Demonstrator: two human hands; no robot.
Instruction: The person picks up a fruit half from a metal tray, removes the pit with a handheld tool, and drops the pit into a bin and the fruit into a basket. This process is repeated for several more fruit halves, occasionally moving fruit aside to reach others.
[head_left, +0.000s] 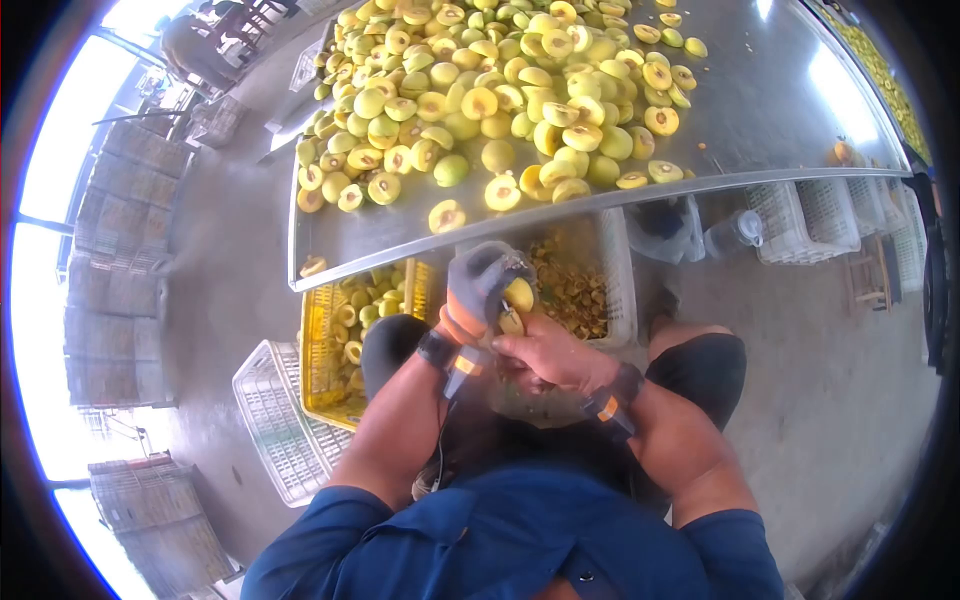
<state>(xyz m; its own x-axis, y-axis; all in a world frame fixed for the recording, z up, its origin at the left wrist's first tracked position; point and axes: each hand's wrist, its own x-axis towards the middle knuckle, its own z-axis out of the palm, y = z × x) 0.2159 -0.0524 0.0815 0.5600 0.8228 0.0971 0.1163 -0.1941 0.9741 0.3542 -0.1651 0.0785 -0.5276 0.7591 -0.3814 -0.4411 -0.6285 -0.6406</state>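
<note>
yellow fruit, between 2 hands, against the left glove

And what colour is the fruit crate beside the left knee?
Yellow; the crate shows best in the head view.

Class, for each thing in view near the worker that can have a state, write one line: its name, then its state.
Left hand: gloved, closed around a fruit piece
Right hand: bare, closed on a small tool, partly hidden
Fruit pile: heaped, many pieces cut open
Metal table: partly covered
Yellow crate: holding fruit
White crate beneath the table edge: holding brown bits
</note>
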